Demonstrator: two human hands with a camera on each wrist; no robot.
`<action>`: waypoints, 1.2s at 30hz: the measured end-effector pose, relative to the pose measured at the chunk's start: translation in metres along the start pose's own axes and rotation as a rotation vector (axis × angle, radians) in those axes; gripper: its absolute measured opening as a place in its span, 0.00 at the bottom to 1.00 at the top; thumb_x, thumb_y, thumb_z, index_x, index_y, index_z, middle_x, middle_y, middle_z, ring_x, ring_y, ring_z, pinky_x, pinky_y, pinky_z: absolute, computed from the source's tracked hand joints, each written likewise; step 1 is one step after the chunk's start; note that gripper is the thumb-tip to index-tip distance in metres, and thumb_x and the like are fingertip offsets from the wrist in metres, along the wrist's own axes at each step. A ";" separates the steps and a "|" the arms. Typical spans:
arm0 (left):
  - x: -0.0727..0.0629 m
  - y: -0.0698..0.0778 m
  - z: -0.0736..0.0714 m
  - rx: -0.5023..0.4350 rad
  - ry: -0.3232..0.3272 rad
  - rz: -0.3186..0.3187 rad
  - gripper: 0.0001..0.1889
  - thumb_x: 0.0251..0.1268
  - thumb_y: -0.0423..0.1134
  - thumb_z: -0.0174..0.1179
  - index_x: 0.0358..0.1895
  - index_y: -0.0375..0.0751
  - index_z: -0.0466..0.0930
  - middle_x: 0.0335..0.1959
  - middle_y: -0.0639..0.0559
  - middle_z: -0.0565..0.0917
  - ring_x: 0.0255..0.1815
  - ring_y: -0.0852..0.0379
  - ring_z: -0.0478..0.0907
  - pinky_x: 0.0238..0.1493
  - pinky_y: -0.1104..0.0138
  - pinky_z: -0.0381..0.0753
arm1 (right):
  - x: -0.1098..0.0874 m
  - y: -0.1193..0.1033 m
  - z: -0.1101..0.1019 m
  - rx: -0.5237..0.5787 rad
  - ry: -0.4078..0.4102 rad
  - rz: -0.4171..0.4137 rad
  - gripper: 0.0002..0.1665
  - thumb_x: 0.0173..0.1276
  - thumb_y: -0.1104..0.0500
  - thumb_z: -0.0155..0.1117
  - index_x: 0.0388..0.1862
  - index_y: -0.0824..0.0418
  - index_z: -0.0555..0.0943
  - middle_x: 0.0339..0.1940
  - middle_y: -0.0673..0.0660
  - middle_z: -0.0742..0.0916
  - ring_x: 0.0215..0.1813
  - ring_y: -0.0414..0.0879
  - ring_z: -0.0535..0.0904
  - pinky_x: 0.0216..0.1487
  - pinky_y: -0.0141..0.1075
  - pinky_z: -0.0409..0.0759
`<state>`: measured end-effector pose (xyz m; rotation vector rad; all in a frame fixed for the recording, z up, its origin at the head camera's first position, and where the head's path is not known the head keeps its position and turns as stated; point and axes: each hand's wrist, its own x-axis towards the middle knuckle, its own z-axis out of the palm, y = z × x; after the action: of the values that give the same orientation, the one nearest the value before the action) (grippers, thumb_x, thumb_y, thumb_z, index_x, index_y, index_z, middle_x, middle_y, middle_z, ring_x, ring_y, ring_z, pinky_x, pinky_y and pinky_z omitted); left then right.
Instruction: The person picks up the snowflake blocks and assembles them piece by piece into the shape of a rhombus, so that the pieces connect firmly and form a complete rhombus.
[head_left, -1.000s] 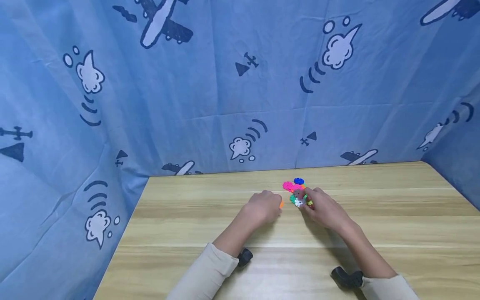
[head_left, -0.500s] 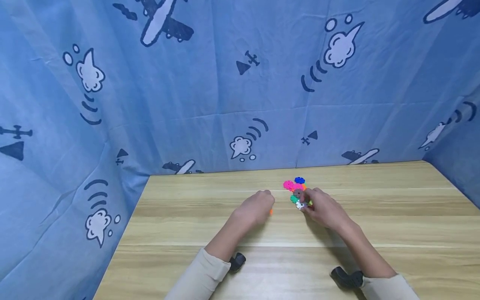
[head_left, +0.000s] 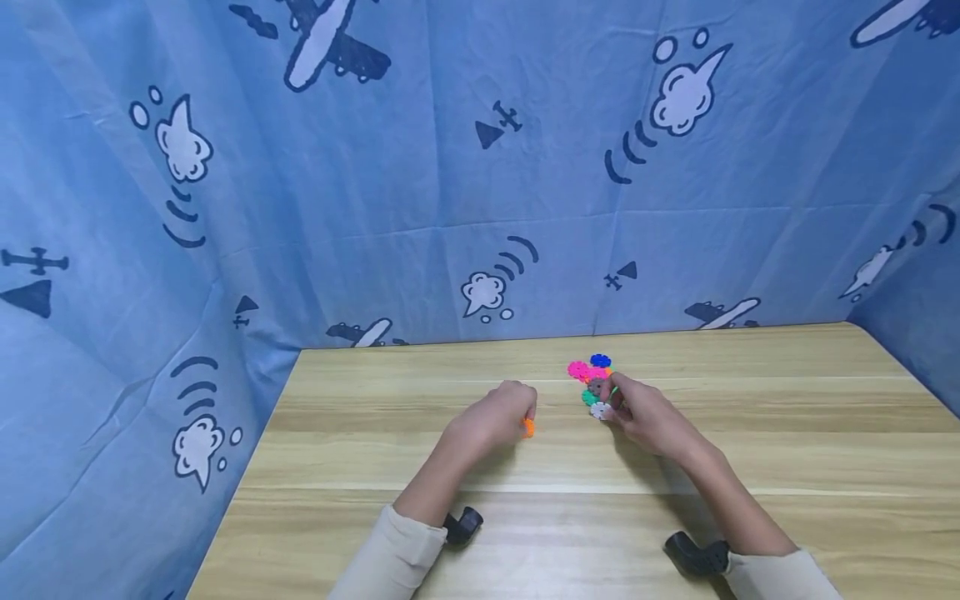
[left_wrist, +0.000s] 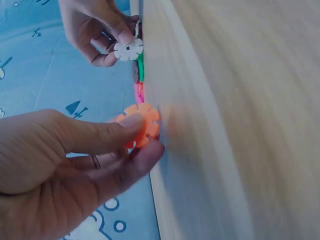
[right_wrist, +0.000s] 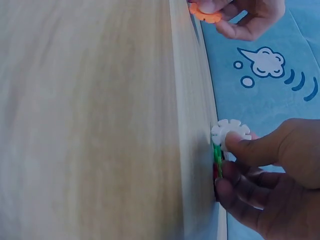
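My left hand [head_left: 491,412] pinches an orange notched plastic disc, a snowflake building piece [left_wrist: 145,122], between thumb and fingers, low over the table and left of the pile. At the pile's near right side, my right hand [head_left: 651,421] pinches a white snowflake disc [right_wrist: 231,130], its thumb flat on the face. Beside and behind the white disc lie a green disc [head_left: 589,398], a grey-brown disc [head_left: 597,387], pink discs [head_left: 578,369] and a dark blue disc [head_left: 600,360]. The right fingers partly hide other pieces of the pile.
The wooden table [head_left: 360,450] extends under both arms. A blue curtain [head_left: 390,167] printed with planes and clouds hangs along its back and sides. Black wrist-worn devices [head_left: 697,554] sit at the cuffs of the beige sleeves [head_left: 393,550].
My left hand has drawn away from the pile, leftward and slightly nearer, carrying the orange disc. My right hand stays by the pile, and the white disc has shifted slightly in its fingers.
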<state>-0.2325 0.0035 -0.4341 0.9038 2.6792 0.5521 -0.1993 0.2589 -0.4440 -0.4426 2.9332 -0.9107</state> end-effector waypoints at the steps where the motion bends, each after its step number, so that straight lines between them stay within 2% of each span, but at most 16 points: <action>1: -0.007 0.007 -0.010 -0.034 -0.008 -0.004 0.18 0.62 0.16 0.56 0.24 0.44 0.70 0.24 0.57 0.66 0.29 0.61 0.60 0.29 0.74 0.62 | 0.000 0.000 0.000 -0.001 0.000 -0.006 0.12 0.71 0.72 0.70 0.45 0.64 0.76 0.36 0.56 0.85 0.40 0.48 0.80 0.41 0.41 0.82; 6: -0.010 0.002 -0.018 -0.125 0.057 0.062 0.12 0.68 0.18 0.56 0.39 0.38 0.82 0.34 0.53 0.79 0.39 0.59 0.73 0.44 0.74 0.77 | 0.002 -0.002 -0.001 0.044 0.002 -0.024 0.11 0.71 0.72 0.70 0.42 0.63 0.77 0.35 0.54 0.82 0.39 0.46 0.75 0.37 0.33 0.77; 10: -0.011 0.002 -0.024 -0.202 0.099 0.097 0.09 0.71 0.21 0.59 0.44 0.36 0.85 0.38 0.49 0.83 0.41 0.58 0.76 0.47 0.73 0.81 | 0.001 -0.009 -0.006 0.126 0.008 -0.052 0.10 0.70 0.73 0.70 0.41 0.63 0.78 0.37 0.55 0.84 0.41 0.45 0.78 0.40 0.32 0.83; 18: -0.013 0.005 -0.028 -0.380 0.099 0.081 0.08 0.74 0.24 0.60 0.47 0.38 0.86 0.43 0.48 0.87 0.45 0.56 0.81 0.52 0.70 0.84 | 0.001 -0.021 -0.012 0.273 0.026 -0.056 0.07 0.71 0.72 0.71 0.44 0.67 0.81 0.42 0.59 0.86 0.47 0.50 0.85 0.46 0.30 0.88; 24: -0.014 0.005 -0.028 -0.504 0.107 0.081 0.10 0.73 0.24 0.60 0.49 0.37 0.87 0.46 0.46 0.88 0.48 0.55 0.82 0.52 0.69 0.84 | -0.002 -0.027 -0.014 0.321 0.051 -0.069 0.10 0.71 0.73 0.72 0.48 0.68 0.82 0.46 0.63 0.88 0.50 0.56 0.90 0.48 0.34 0.91; 30: -0.014 0.007 -0.029 -0.608 0.104 0.066 0.13 0.71 0.22 0.63 0.54 0.34 0.87 0.49 0.45 0.89 0.49 0.55 0.83 0.51 0.72 0.85 | -0.002 -0.032 -0.017 0.363 0.079 -0.084 0.12 0.69 0.74 0.73 0.49 0.68 0.83 0.49 0.64 0.88 0.48 0.52 0.89 0.48 0.29 0.90; 36: -0.013 0.006 -0.028 -0.717 0.162 0.028 0.15 0.68 0.22 0.66 0.57 0.32 0.84 0.53 0.43 0.87 0.49 0.55 0.85 0.52 0.69 0.87 | -0.003 -0.036 -0.018 0.397 0.112 -0.094 0.15 0.67 0.74 0.74 0.50 0.68 0.82 0.52 0.66 0.87 0.47 0.48 0.88 0.47 0.29 0.91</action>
<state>-0.2294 -0.0080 -0.4048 0.6935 2.2919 1.5100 -0.1889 0.2412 -0.4086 -0.5193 2.7375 -1.5335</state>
